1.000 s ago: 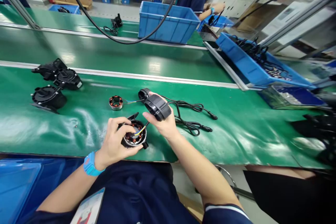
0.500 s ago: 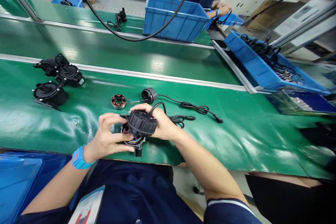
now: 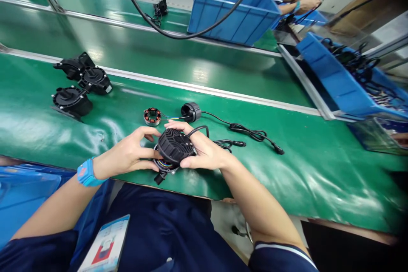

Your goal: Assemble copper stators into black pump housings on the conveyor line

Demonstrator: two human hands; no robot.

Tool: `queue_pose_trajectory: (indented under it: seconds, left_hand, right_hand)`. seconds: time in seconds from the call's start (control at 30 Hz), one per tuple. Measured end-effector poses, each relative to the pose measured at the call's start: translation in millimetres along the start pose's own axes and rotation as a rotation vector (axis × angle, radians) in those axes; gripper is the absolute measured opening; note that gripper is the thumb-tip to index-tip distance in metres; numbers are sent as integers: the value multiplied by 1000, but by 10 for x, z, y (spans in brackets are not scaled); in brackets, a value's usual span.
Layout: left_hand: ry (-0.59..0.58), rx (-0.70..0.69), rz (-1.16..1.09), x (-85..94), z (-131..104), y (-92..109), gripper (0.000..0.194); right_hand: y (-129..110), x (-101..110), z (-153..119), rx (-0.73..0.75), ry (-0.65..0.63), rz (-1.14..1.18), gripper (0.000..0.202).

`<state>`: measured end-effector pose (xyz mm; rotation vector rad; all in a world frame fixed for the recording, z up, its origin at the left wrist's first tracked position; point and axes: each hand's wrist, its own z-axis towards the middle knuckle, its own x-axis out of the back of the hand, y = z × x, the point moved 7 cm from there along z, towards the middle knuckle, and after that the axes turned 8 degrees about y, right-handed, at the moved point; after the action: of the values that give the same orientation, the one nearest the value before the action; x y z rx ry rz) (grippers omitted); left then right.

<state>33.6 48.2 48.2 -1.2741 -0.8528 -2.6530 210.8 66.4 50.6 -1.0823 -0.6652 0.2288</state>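
My right hand point(image 3: 204, 151) grips a round black ribbed cover point(image 3: 174, 145) and holds it over a black motor housing point(image 3: 164, 165) with coloured wires showing at its rim. My left hand point(image 3: 130, 153) holds that housing from the left, near the front edge of the green belt point(image 3: 287, 170). A black cable point(image 3: 223, 142) runs from the cover to the right. Just behind my hands lie a copper-wound stator point(image 3: 152, 116) and a small black cap point(image 3: 191, 111), joined by thin wires, with its own black cord point(image 3: 255, 132).
Three black pump housings point(image 3: 79, 87) sit at the left of the belt. A blue crate point(image 3: 232, 10) stands on the far belt; a tilted blue bin point(image 3: 341, 78) of cables is at right. Another person's hands point(image 3: 302, 4) work at the back. A thick black hose point(image 3: 178, 34) hangs overhead.
My right hand brought the black cover from beside the housing down over it, turning its ribbed face up. My left hand kept hold of the housing. The view shifted slightly left and down.
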Motion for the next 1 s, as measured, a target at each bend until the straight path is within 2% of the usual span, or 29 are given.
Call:
queue_pose_trajectory:
  seconds: [0.1,0.17,0.27,0.3,0.33,0.37,0.4,0.47,0.53,0.63,0.73,0.9,1.0]
  left_hand:
    - [3,-31,128,72,10,-17,21]
    - [65,-54,148,178,-17,17,19]
    - [363,14,76,482,-58,114,21]
    - [457,70,74,564,-58,153,27]
    - [501,125,98,599,-35,205,38]
    - [488,166,146,581,20,271,54]
    - [425,182,208,514,101,347,73]
    - [227,146,332,279,283,489,101]
    - [67,78,406,32,409,563,98]
    - [-48,21,405,-205,460,529,83]
    - [-51,13,365,-246,433,445,81]
    - [-31,-41,349,-205,430,428,72]
    - [-25,-77,354,-202,445,446,77]
  right_hand:
    - [-67,-4,32,29,-50,-90,85]
    - [-88,-4,30,-12,-67,-138,89]
    - [-114,-17,-17,-84,-86,-189,92]
    - [-131,-24,-36,-93,-84,-201,92]
    - [-150,-33,-52,-94,-79,-211,91]
    - [-169,-42,-65,-89,-68,-221,91]
    - [-182,-51,-76,-86,-53,-232,90]
    - [-182,-74,-98,-82,-24,-261,88]
    - [-154,-109,-131,-69,-20,-269,96]
    - [-77,-137,-209,-48,-3,-179,115]
    - [34,-119,-277,-75,74,13,117]
    - [207,-239,-239,-150,237,402,81]
    - [285,-373,-234,-213,358,484,84]
